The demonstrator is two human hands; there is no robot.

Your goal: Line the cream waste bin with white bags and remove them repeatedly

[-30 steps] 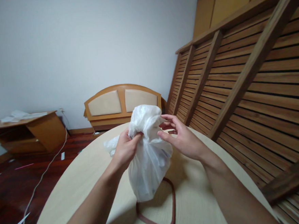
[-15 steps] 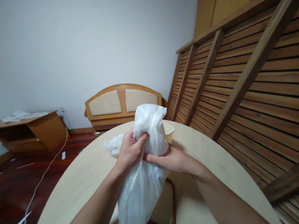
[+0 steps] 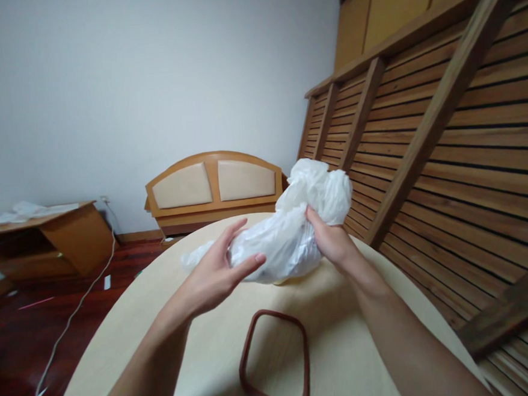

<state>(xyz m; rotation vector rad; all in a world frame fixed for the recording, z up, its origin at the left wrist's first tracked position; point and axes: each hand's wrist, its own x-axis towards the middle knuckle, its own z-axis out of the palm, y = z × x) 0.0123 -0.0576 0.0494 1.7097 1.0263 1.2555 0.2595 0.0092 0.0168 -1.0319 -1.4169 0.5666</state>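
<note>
Pale walls and a dark red floor frame a round, light-wood desk [image 3: 355, 342], where a person handles a white plastic bag [image 3: 271, 246] above the far half of the top. At right, the right hand [image 3: 333, 241] has its grip closed on the bag just below its bunched upper end, thumb pressed into the plastic. At left, the left hand [image 3: 213, 279] keeps a wide grip, thumb and fingers spread around the bag's left end; whether they touch it cannot be told. Beneath the bag, a sliver of a pale yellow object [image 3: 292, 279] shows, mostly hidden. Crumpled white plastic [image 3: 194, 255] lies to the far left, partly behind the left hand. Nearer the viewer, a brown rounded frame [image 3: 306, 349] lies flat on the desk, apart from both hands. Beyond stand a padded headboard [image 3: 214, 183] and, at right, a leaning slatted wood panel [image 3: 405, 152].
</note>
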